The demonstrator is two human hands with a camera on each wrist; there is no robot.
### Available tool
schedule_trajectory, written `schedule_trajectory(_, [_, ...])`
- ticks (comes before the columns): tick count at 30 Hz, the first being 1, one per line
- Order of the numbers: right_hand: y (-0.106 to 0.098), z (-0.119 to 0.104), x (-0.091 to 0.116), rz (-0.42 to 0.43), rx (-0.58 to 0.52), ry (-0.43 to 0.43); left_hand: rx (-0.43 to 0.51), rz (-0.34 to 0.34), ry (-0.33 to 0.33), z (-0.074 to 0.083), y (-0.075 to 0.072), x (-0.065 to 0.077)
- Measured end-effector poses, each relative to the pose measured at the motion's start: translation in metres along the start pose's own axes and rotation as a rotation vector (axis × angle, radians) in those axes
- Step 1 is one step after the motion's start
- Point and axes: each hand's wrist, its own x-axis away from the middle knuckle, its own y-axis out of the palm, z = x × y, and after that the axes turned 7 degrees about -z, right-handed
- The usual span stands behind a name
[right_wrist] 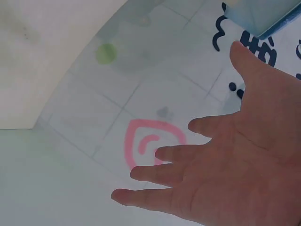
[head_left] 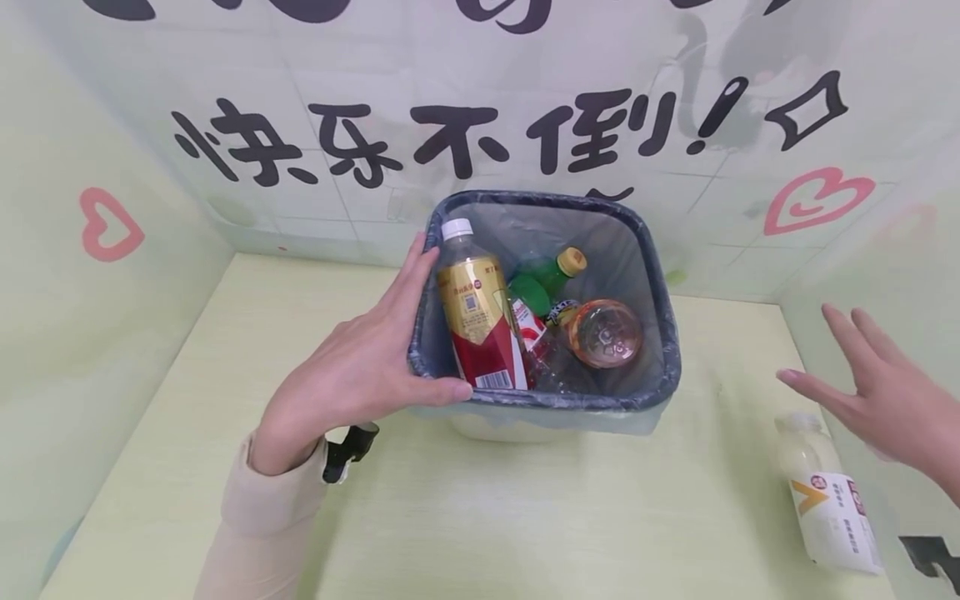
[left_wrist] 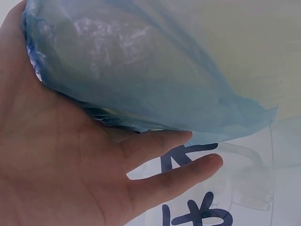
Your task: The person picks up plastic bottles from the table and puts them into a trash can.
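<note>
A trash bin lined with a bluish plastic bag stands in the middle of the table. My left hand lies against its left side, thumb along the front rim and fingers straight along the outside; the palm touches the bag in the left wrist view. Inside the bin lean a gold-and-red labelled bottle with a white cap, a green bottle with a yellow cap, and a clear orange-tinted bottle. My right hand holds nothing, its fingers spread, above a white-labelled bottle.
The white-labelled bottle lies at the table's right edge. Pale printed panels enclose the table at the back, left and right. A pink heart marks the back panel.
</note>
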Motion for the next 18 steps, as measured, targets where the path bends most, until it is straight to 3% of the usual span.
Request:
schedule_trajectory(9, [0.021,0.033,0.014,0.060,-0.061,0.031,0.007,-0.002,0.004,0.000,0.001,0.000])
schedule_trajectory(18, [0.035,0.051,0.023,0.014,-0.094,0.094,0.011,-0.006,-0.009,0.000,0.000,0.000])
